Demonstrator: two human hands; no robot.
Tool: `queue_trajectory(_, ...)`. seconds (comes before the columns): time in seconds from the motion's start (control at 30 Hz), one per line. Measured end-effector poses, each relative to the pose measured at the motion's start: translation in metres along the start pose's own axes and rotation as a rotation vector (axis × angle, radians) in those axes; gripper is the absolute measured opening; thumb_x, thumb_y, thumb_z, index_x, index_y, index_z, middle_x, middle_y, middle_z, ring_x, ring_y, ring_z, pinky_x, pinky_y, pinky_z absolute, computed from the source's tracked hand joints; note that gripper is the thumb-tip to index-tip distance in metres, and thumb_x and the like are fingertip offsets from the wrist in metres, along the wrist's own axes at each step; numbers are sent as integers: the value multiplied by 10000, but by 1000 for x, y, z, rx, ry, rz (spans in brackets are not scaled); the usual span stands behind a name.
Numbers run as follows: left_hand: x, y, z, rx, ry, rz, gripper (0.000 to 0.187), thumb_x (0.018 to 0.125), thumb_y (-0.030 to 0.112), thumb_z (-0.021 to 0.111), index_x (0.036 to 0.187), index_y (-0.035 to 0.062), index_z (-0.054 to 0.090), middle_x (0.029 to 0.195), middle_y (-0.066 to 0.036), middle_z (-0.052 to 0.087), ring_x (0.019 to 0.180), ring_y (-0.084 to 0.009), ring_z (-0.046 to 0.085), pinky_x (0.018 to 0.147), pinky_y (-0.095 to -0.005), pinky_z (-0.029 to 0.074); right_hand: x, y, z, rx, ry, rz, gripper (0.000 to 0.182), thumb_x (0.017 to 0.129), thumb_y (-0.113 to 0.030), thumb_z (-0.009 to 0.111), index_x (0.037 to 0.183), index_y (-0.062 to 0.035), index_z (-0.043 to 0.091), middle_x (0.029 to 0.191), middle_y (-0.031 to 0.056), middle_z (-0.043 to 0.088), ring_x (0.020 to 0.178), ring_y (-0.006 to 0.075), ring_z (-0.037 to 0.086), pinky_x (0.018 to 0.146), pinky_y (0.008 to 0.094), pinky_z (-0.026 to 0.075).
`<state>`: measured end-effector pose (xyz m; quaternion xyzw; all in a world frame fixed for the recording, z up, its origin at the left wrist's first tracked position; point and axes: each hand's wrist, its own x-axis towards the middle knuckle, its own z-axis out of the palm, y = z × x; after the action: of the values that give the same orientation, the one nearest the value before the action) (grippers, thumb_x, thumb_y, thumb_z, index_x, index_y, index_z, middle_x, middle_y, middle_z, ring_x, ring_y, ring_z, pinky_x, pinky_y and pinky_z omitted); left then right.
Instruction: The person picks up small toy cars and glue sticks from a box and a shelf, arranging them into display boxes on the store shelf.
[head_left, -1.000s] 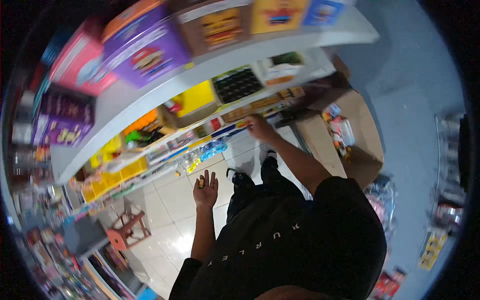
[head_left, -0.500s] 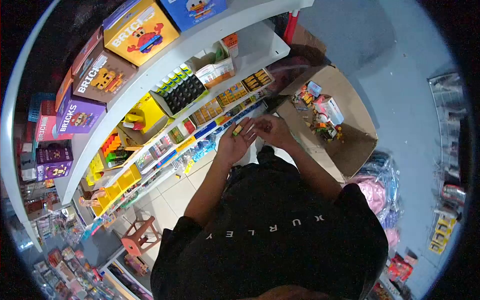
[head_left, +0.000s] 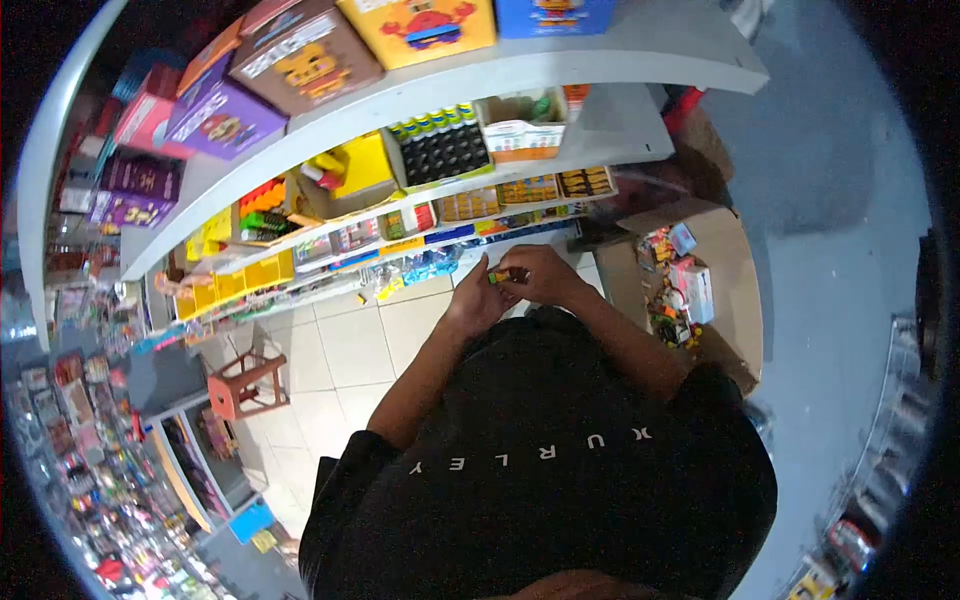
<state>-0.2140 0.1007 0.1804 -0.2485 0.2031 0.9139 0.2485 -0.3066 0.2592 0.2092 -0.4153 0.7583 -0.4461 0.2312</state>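
In front of my chest, my left hand (head_left: pixel 477 302) is cupped, thumb raised, around a small green-and-yellow piece (head_left: pixel 493 279). My right hand (head_left: pixel 548 276) meets it from the right, its fingers curled and pinched together at the left hand's fingers. Whatever lies between the right fingertips is too small and covered to name. The left fingers are partly hidden behind the right hand. Both hands are above the tiled floor, close to the lower shelves.
Shelves (head_left: pixel 600 62) carry boxed brick sets (head_left: pixel 305 65), black bottles with green-yellow tops (head_left: pixel 440 150) and yellow bins (head_left: pixel 240 285). An open cardboard box (head_left: pixel 735 290) of small mixed items stands right. A reddish-brown stool (head_left: pixel 245 385) is at lower left, on the tiled floor (head_left: pixel 350 340).
The view has turned, so shelves and box sit further right. My left palm, open with small pieces on it before, has closed up, and my right hand has come against it.
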Motion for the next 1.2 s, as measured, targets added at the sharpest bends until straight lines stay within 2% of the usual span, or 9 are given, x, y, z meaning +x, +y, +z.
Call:
queue_trajectory(0.27, -62, -16, -55, -142, 238, 210, 642, 985, 477, 384, 1450, 38, 322, 1477, -130, 386, 1314, -328, 411, 1060, -421, 338, 59, 137, 32, -188, 5, 130, 180, 728, -154, 780, 804, -31, 672, 757, 89, 684, 682, 182, 653, 649, 333, 519)
queue_trajectory(0.33, -75, -22, -60, -188, 232, 278, 660, 971, 490, 416, 1457, 56, 313, 1462, -136, 407, 1300, -308, 424, 1037, -393, 341, 91, 148, 27, -129, -52, 292, 160, 730, -139, 763, 777, -25, 660, 740, 88, 679, 693, 197, 655, 651, 325, 514)
queue_trajectory(0.47, -90, -30, -72, -269, 267, 356, 625, 958, 446, 460, 1436, 59, 348, 1431, -134, 445, 1311, -313, 412, 1101, -429, 287, 138, 153, 23, -268, 67, 156, 136, 771, -90, 625, 876, -12, 665, 791, 157, 676, 682, 290, 670, 670, 391, 534)
queue_trajectory(0.5, -92, -32, -74, -284, 264, 367, 611, 957, 443, 462, 1424, 61, 363, 1424, -132, 453, 1312, -314, 411, 1103, -431, 284, 149, 153, 28, -199, 12, 400, 166, 768, -67, 632, 921, -20, 676, 815, 152, 684, 735, 298, 671, 718, 407, 528)
queue_trajectory(0.6, -100, -32, -85, -329, 256, 405, 562, 957, 431, 466, 1382, 68, 411, 1402, -124, 479, 1311, -313, 414, 1106, -435, 283, 155, 151, 43, -304, 12, 275, 190, 784, -134, 695, 924, -11, 656, 873, 154, 685, 819, 259, 678, 740, 357, 538)
queue_trajectory(0.7, -106, -32, -95, -386, 258, 433, 503, 961, 415, 466, 1333, 77, 459, 1374, -111, 510, 1302, -311, 426, 1098, -435, 295, 161, 138, 62, -226, -167, 23, 127, 764, -91, 702, 857, -15, 663, 823, 137, 688, 774, 239, 682, 700, 335, 543)
queue_trajectory(0.93, -126, -18, -110, -451, 299, 472, 468, 988, 368, 406, 1342, 65, 442, 1360, -111, 503, 1276, -327, 452, 1076, -452, 332, 198, 101, 111, -145, -185, -117, 89, 753, -82, 700, 817, -30, 668, 768, 115, 685, 733, 229, 678, 667, 330, 540)
queue_trajectory(1.07, -148, -15, -128, -469, 321, 509, 465, 994, 363, 390, 1350, 67, 433, 1366, -102, 496, 1276, -328, 453, 1060, -451, 341, 224, 83, 133, -177, -157, 83, 96, 713, -45, 682, 809, -50, 677, 820, 124, 690, 796, 265, 680, 697, 367, 531)
queue_trajectory(1.2, -172, -12, -147, -483, 344, 514, 465, 980, 384, 418, 1330, 81, 464, 1335, -95, 536, 1253, -309, 473, 1061, -435, 328, 234, 78, 166, -158, -192, -32, 38, 713, -39, 668, 745, -57, 678, 789, 145, 686, 761, 281, 683, 690, 368, 537)
